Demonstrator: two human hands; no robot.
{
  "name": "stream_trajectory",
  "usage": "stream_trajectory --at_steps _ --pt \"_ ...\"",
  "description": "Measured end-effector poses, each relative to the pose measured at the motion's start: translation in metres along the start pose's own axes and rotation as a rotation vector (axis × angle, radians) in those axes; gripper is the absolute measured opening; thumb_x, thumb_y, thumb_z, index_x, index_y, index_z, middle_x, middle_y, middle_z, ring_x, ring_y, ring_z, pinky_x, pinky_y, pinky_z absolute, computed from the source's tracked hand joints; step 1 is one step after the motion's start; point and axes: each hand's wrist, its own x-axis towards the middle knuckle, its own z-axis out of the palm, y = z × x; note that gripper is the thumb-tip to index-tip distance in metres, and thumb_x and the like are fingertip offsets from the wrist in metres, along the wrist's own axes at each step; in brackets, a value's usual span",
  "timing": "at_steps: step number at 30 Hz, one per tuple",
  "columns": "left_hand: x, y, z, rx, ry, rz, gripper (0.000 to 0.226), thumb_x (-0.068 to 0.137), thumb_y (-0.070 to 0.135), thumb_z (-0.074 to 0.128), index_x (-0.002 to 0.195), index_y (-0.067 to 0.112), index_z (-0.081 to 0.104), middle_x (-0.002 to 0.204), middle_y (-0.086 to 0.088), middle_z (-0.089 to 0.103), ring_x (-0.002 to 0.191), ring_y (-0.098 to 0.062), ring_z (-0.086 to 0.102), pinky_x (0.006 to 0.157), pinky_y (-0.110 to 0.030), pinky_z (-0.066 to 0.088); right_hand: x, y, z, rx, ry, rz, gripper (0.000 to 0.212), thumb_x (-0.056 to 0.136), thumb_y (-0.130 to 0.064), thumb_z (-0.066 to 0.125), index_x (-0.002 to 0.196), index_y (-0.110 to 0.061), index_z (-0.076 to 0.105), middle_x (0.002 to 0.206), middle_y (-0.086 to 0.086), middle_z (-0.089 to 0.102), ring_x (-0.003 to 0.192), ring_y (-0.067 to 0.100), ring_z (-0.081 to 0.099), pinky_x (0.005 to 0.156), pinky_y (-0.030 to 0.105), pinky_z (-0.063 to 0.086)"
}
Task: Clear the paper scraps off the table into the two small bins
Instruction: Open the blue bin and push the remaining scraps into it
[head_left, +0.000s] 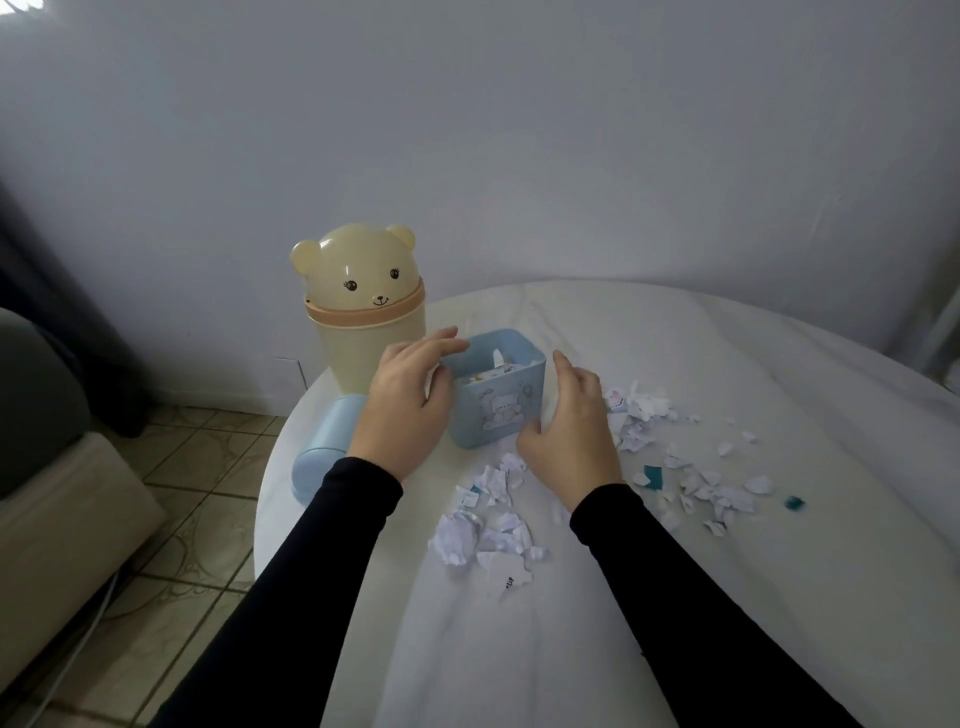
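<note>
A small blue bin (498, 410) with a bear picture stands open on the white table (727, 571), with some paper inside it. My left hand (402, 410) is at its left side, fingers relaxed and reaching over the rim. My right hand (569, 431) is at its right side, fingers straight, thumb near the bin's lower corner. A cream bear-shaped bin (363, 312) with a domed lid stands behind and to the left. White paper scraps (488, 525) lie in front of the blue bin. More paper scraps (696, 478) with a few teal bits spread to the right.
A blue lid (324, 452) lies on its side at the table's left edge, beside my left wrist. Left of the table are a tiled floor (182, 519) and a beige sofa (57, 499). A plain wall stands behind.
</note>
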Motion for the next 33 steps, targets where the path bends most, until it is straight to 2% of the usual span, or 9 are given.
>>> stream_trajectory --at_steps 4,8,15,19,23,24,26,28,33 --pt "-0.026 -0.002 -0.001 0.071 0.022 -0.153 0.033 0.086 -0.004 0.047 0.111 0.008 0.066 0.113 -0.005 0.065 0.105 -0.024 0.053 0.088 -0.017 0.034 -0.011 -0.001 0.005 -0.044 -0.032 -0.02 0.05 0.088 -0.013 0.052 0.137 -0.013 0.045 0.133 0.008 0.045 0.122 0.025 0.047 0.099 0.038 0.043" --pt "-0.05 -0.006 0.013 0.277 -0.138 -0.377 0.036 0.087 0.01 0.038 0.115 -0.001 0.059 0.118 -0.02 0.059 0.11 -0.037 0.05 0.096 -0.037 0.034 -0.02 -0.007 0.012 -0.162 -0.172 -0.097 0.037 0.092 -0.025 0.048 0.127 -0.016 0.058 0.132 0.003 0.054 0.119 0.023 0.052 0.101 0.038 0.04" --pt "-0.058 0.014 0.02 0.663 -0.444 -0.282 0.026 0.092 0.012 0.037 0.101 0.004 0.06 0.112 -0.01 0.058 0.107 -0.029 0.051 0.094 -0.034 0.031 -0.027 -0.002 0.021 -0.242 -0.403 -0.24 0.039 0.091 -0.036 0.052 0.128 -0.023 0.06 0.138 -0.003 0.051 0.126 0.02 0.048 0.103 0.036 0.039" --pt "-0.067 -0.002 0.022 0.407 -0.345 -0.259 0.039 0.081 0.023 0.023 0.074 0.006 0.057 0.086 -0.008 0.069 0.08 -0.031 0.05 0.088 -0.035 0.037 -0.026 0.006 0.012 -0.282 -0.401 -0.204 0.035 0.092 -0.03 0.051 0.124 -0.02 0.064 0.137 -0.002 0.054 0.123 0.02 0.052 0.103 0.033 0.041" --pt "-0.079 -0.002 0.022 0.347 -0.305 -0.179 0.04 0.085 0.026 0.029 0.076 0.004 0.061 0.087 -0.014 0.066 0.087 -0.034 0.055 0.086 -0.036 0.039 -0.032 0.006 0.004 -0.333 -0.277 -0.224 0.039 0.091 -0.025 0.047 0.127 -0.02 0.06 0.139 0.001 0.051 0.126 0.021 0.047 0.102 0.035 0.041" --pt "-0.084 -0.002 0.026 0.387 -0.358 -0.158 0.04 0.087 0.026 0.028 0.08 0.004 0.061 0.093 -0.019 0.063 0.095 -0.037 0.056 0.09 -0.04 0.04 -0.036 0.006 0.003 -0.361 -0.257 -0.242 0.04 0.092 -0.028 0.046 0.13 -0.021 0.057 0.142 0.001 0.047 0.129 0.022 0.043 0.102 0.037 0.04" --pt "-0.092 0.003 0.031 0.501 -0.504 -0.188 0.068 0.085 0.039 0.006 0.114 0.004 0.057 0.127 -0.024 0.05 0.125 -0.043 0.04 0.106 -0.048 0.031 -0.048 0.005 0.006 -0.416 -0.286 -0.259 0.043 0.094 -0.033 0.041 0.136 -0.025 0.048 0.149 0.0 0.036 0.136 0.021 0.031 0.105 0.04 0.034" --pt "-0.096 0.006 0.038 0.525 -0.538 -0.322 0.091 0.073 0.048 -0.012 0.141 0.008 0.033 0.149 -0.018 0.027 0.14 -0.037 0.02 0.113 -0.047 0.02 -0.057 0.006 0.011 -0.471 -0.347 -0.237 0.044 0.098 -0.034 0.034 0.141 -0.027 0.039 0.154 -0.001 0.024 0.142 0.023 0.019 0.108 0.045 0.028" --pt "-0.089 0.028 0.047 0.364 -0.392 -0.177 0.069 0.076 0.042 0.007 0.115 0.012 0.056 0.126 -0.004 0.053 0.118 -0.027 0.049 0.092 -0.037 0.038 -0.057 0.015 0.004 -0.553 -0.341 -0.167 0.046 0.1 -0.03 0.03 0.145 -0.027 0.03 0.157 0.0 0.017 0.145 0.026 0.011 0.107 0.049 0.025"
